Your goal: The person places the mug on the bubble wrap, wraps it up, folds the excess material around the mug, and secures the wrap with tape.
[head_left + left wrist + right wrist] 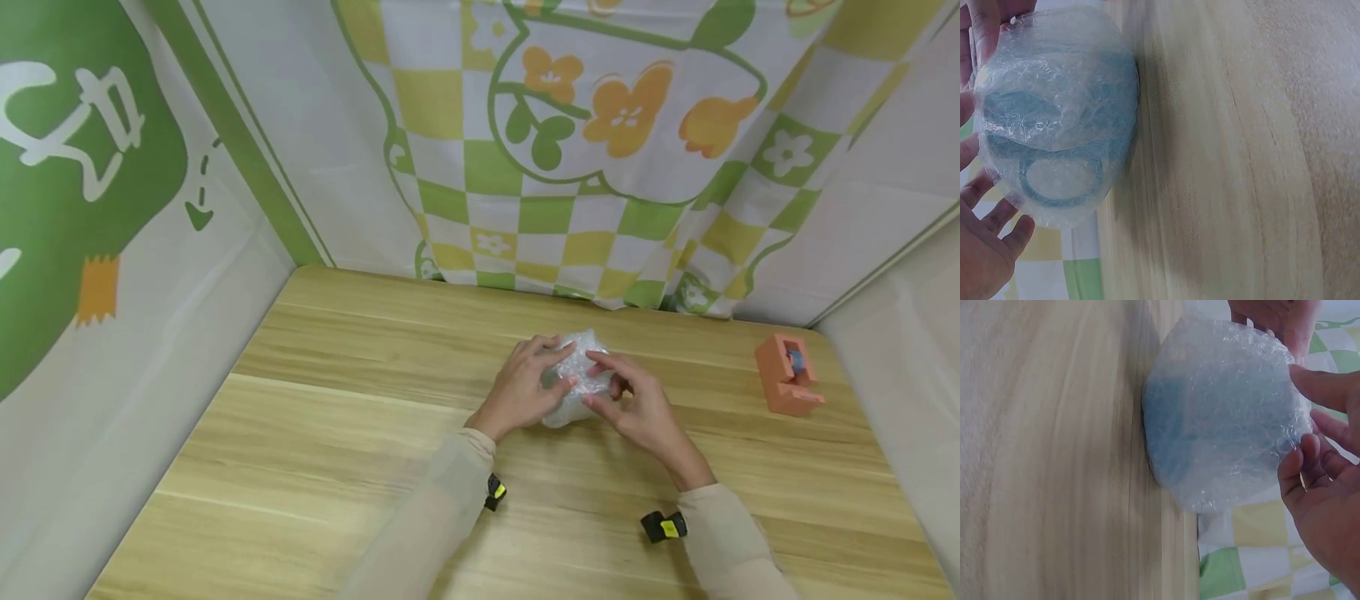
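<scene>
A mug-like, light-blue thing wrapped in bubble wrap (577,408) stands on the wooden table between the two hands. Through the clear layers in the left wrist view, a blue loop like a handle (1063,181) shows. My left hand (523,385) holds the wrap's upper left side, thumb and fingers curved over it. From the right, my right hand (641,408) grips the upper edge of the bubble wrap (1229,412) with bent fingers. The right wrist view has the fingertips against the crinkled top; part of the left hand (1275,322) shows behind. The wrapped thing's exact kind is blurred by the wrap.
An orange tape dispenser (780,379) with a blue roll stands at the right of the table (337,467). A checked, flowered cloth (547,208) hangs along the back edge. White and green panels (75,208) stand at the left.
</scene>
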